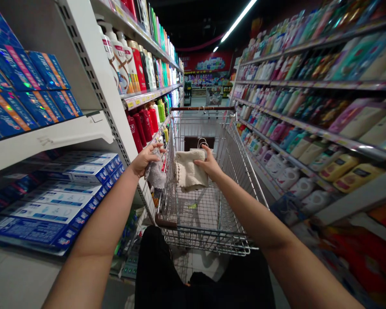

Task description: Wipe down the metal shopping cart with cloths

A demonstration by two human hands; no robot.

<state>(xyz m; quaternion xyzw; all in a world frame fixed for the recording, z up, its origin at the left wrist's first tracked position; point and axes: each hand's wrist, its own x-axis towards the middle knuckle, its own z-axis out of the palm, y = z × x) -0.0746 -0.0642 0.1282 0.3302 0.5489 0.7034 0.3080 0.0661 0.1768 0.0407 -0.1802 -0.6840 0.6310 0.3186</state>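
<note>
Presently, the left hand [148, 161] is pinching a grey cloth [156, 176], hanging lengthwise by the left edge of the trolley [209, 232]; the right hand [209, 164] is gripping a cream cloth [189, 171] inward of that edge, fabric extending leftward (nearly square, long axis unclear).

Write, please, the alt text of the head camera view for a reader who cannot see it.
A person's left hand holds a fuzzy gray cloth and the right hand a cream cloth, at a wire shopping cart in a store. Blue cartons and bottles fill the left shelves; rows of blurred bottles line the right shelves.
</note>
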